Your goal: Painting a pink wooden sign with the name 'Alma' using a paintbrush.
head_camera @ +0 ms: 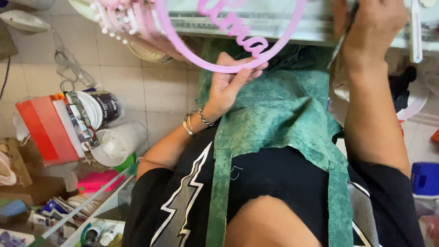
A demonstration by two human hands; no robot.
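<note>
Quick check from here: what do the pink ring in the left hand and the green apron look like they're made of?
Pink ring: looks like rigid plastic or acrylic, smooth with a light sheen; the cut-out script inside it keeps crisp, even edges. The left hand grips its lower rim.
Green apron: woven cloth, probably cotton, matte and mottled; it folds softly and shows stitched seams with a loose thread.

Pale square floor tiles (pixel 160 91) with dark grout run under everything in flat, even light. Left of them stands a red and white box (pixel 43 126), with cardboard and clutter below it. Above the tiles, a metal rail (pixel 283 32) crosses.
</note>
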